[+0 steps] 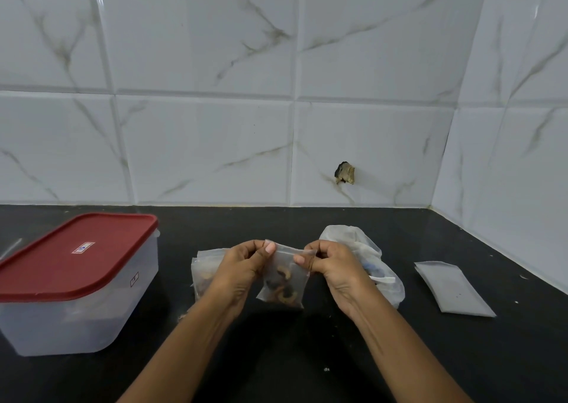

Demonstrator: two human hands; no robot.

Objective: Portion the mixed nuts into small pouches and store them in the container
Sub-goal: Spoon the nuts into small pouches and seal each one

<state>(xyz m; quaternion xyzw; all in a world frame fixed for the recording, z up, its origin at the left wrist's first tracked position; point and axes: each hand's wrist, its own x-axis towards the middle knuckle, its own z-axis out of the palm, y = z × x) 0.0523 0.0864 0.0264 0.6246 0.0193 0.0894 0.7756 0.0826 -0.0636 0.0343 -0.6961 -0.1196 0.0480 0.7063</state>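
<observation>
A small clear pouch (pixel 284 282) with a few nuts inside hangs above the black counter, held by its top edge. My left hand (pixel 238 272) pinches the left end of that edge and my right hand (pixel 333 269) pinches the right end. Behind my left hand lie filled pouches (pixel 203 267), partly hidden. Behind my right hand sits a crumpled clear bag (pixel 368 249) of mixed nuts, its contents mostly hidden. The clear container (pixel 61 319) with its red lid (pixel 76 255) on stands at the left.
A flat stack of unfilled pouches (pixel 451 289) lies at the right on the black counter (pixel 307 356). White tiled walls close the back and right side, with a broken hole (pixel 345 172) in one tile.
</observation>
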